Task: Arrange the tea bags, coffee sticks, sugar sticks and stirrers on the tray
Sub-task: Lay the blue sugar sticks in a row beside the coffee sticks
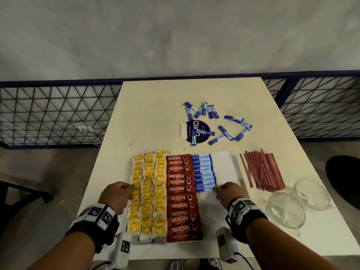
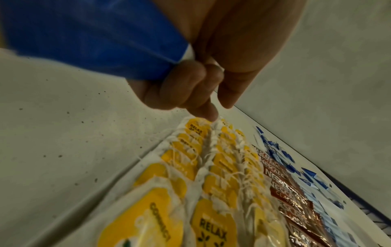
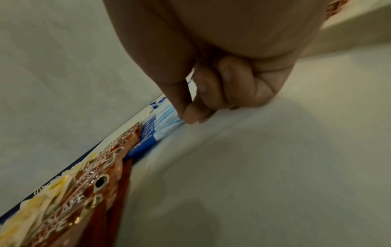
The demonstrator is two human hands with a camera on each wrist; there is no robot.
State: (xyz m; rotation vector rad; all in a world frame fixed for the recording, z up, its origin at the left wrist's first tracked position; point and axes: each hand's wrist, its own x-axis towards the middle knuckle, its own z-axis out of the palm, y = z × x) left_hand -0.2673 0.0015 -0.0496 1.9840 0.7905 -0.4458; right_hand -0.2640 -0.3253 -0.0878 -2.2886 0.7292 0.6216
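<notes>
A white tray (image 1: pixel 224 164) near the table's front holds three columns of yellow tea bags (image 1: pixel 149 191), a column of red coffee sticks (image 1: pixel 181 197) and a shorter column of blue sugar sticks (image 1: pixel 203 170). My right hand (image 1: pixel 220 189) pinches the pale end of the nearest sugar stick (image 3: pixel 167 122) between thumb and forefinger (image 3: pixel 190 115), low on the tray floor. My left hand (image 1: pixel 129 189) hovers over the left tea bag column. Its forefinger (image 2: pixel 209 113) touches a tea bag (image 2: pixel 194 128), the other fingers curled. Red stirrers (image 1: pixel 263 170) lie right of the tray.
Several loose sugar sticks (image 1: pixel 228 129) lie scattered at the table's far side, some on a round dark sticker (image 1: pixel 200 125) beside a white sachet (image 1: pixel 182 131). Two glass cups (image 1: pixel 286 213) (image 1: pixel 311 193) lie at the right front. A wire fence (image 1: pixel 58 112) runs behind the table.
</notes>
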